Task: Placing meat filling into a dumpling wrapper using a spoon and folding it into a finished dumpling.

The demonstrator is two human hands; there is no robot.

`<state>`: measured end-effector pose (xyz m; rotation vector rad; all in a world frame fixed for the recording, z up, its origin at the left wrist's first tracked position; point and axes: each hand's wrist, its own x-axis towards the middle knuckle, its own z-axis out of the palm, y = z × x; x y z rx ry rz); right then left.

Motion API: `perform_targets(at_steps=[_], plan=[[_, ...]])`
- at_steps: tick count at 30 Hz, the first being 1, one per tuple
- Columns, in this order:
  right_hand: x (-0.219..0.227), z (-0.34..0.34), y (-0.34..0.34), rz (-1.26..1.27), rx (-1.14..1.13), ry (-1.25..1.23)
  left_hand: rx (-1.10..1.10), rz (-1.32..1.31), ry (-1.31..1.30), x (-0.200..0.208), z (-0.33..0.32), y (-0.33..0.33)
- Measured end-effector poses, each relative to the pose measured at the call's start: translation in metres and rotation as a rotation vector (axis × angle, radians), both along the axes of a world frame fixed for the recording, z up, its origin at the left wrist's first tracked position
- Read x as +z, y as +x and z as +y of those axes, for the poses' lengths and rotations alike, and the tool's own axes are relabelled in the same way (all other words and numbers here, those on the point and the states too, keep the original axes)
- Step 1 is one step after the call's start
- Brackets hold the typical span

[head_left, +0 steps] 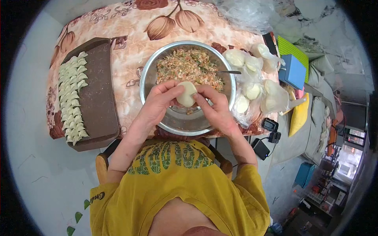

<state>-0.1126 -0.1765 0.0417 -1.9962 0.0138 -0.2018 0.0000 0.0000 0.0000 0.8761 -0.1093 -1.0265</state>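
Gently: an even rim makes a sound dough round

The dough round (187,94) is held up between both hands, just above the near edge of the filling and inside the outline of the metal bowl (173,128). Its pale outer face shows; whether it is flat or folded, and whether anything lies behind it, I cannot tell. The left hand (159,100) has thumb and fingers closed on its left edge, and the right hand (215,107) pinches the opposite edge likewise — neither grip stands open, and only a thin layer of dough seems to part thumb from fingers.

The step looks like working the edge by hand. To do it well, I would press lightly with the pads, match the pull on both sides, and travel along the rim in small pinches; a hard tug in one spot would likely thin the middle and tear it. Clean, dry fingertips should help, since moist filling on the rim could stop dough sticking to dough.

Working over the bowl is sensible — crumbs drop back onto the filling (189,65). A spoon (229,72) leans at the bowl's right side, its handle out over the rim. Farther right on the table (132,51) lie clear bags (271,96) of pale rounds; to the left, a brown tray (98,90) carries shaped dumplings (73,98) along its left side, a fair guide for evenness.
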Motion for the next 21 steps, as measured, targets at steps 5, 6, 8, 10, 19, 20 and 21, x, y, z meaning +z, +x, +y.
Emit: perform_targets(at_steps=[5, 6, 8, 10, 19, 20, 21], plan=[[-0.004, 0.008, 0.008, 0.154, -0.205, 0.436, 0.062, -0.163, 0.073, -0.001, 0.001, 0.001], [-0.004, 0.007, 0.007, 0.156, -0.2, 0.435, 0.067, -0.162, 0.073, 0.0, 0.001, 0.001], [-0.006, -0.002, 0.001, 0.243, -0.231, 0.396, 0.187, -0.274, 0.077, 0.001, 0.001, -0.001], [-0.012, -0.016, -0.011, 0.268, -0.31, 0.32, 0.301, -0.299, 0.055, -0.002, 0.001, 0.002], [-0.006, -0.047, -0.01, 0.098, -0.59, 0.104, 0.637, -0.389, 0.048, 0.007, -0.001, 0.03], [-0.007, -0.047, -0.002, 0.071, -0.564, 0.123, 0.641, -0.391, 0.052, 0.005, -0.002, 0.03], [-0.007, -0.049, 0.003, 0.046, -0.544, 0.14, 0.663, -0.421, 0.072, 0.003, -0.005, 0.028]])
